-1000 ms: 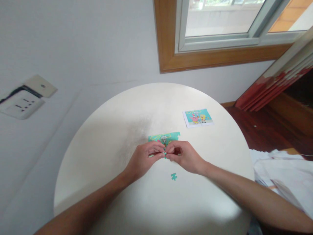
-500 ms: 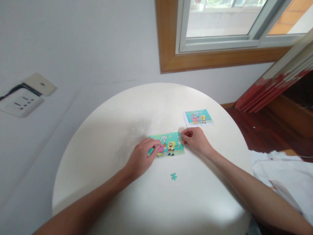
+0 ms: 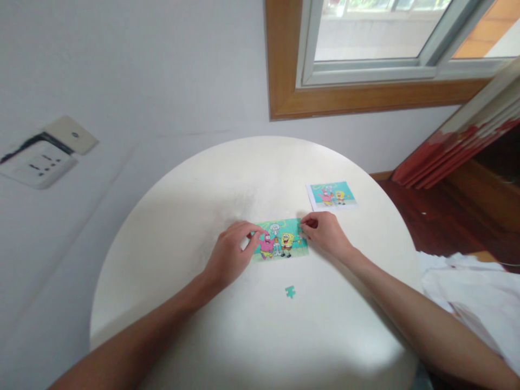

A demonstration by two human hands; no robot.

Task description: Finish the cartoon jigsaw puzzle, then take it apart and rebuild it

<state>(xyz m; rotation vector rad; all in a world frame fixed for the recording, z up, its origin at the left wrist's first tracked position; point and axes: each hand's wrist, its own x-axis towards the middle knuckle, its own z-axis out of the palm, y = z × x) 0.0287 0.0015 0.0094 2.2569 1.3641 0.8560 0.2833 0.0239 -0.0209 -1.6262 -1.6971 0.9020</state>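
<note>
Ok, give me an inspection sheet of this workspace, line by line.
Surface: round white table
Job's things: mostly assembled puzzle; loose teal piece nearer the person, apart; picture sheet behind, to the right
Clutter: white pile beyond the table's right edge
Hands: left hand at the puzzle's left edge; right hand at the puzzle's upper right corner; whether either grips anything is unclear
Cables: dark strip by the wall socket, possibly a cable
Surroundings: wall, window, curtain

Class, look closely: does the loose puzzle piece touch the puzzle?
No, white tabletop shows between the loose piece and the puzzle.
</note>
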